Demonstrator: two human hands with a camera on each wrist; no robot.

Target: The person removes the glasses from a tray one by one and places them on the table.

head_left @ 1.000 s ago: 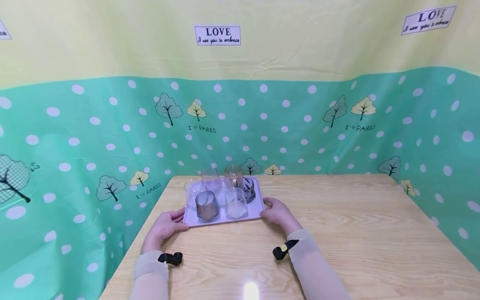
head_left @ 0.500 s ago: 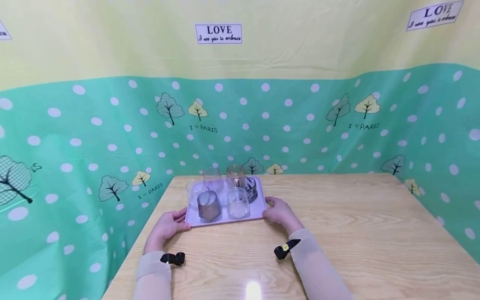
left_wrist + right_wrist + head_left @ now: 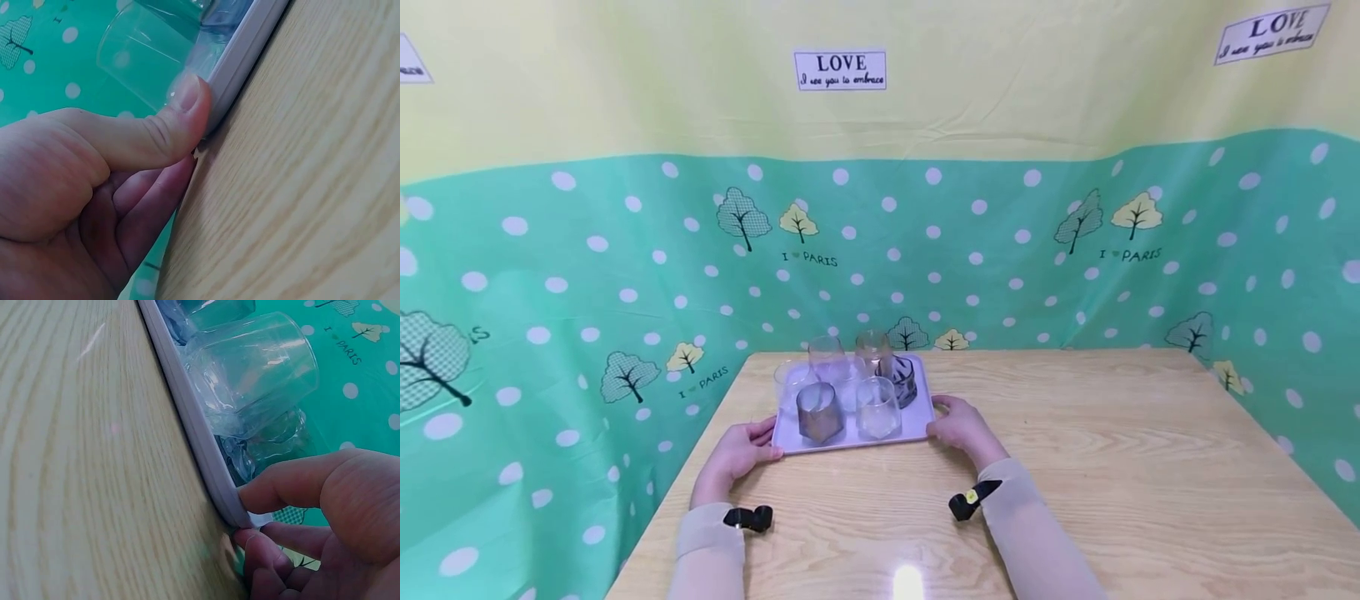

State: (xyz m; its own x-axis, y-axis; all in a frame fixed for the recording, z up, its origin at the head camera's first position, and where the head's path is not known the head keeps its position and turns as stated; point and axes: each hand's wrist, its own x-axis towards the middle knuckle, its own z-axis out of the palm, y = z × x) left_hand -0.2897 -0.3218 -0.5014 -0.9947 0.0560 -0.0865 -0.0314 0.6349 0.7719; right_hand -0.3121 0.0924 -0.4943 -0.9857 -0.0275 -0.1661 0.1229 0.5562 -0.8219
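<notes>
A pale lilac tray (image 3: 914,425) lies at the back left of the table, with several drinking glasses on it. In the front row are a grey faceted glass (image 3: 820,417) and a clear glass (image 3: 878,410). Behind them stand an amber-tinted glass (image 3: 872,350), a dark patterned glass (image 3: 905,383) and more clear ones. My left hand (image 3: 739,454) holds the tray's front left corner, thumb on the rim (image 3: 240,62). At the right front corner my right hand (image 3: 958,427) pinches the tray, thumb on the rim and fingers at its underside in the right wrist view.
The wood-grain table (image 3: 1112,467) extends to the right and toward me. A green and yellow printed curtain (image 3: 970,208) hangs behind and along both sides. Close to the left hand runs the table's left edge.
The head view shifts very slightly. Hands, tray and glasses keep their places on the table.
</notes>
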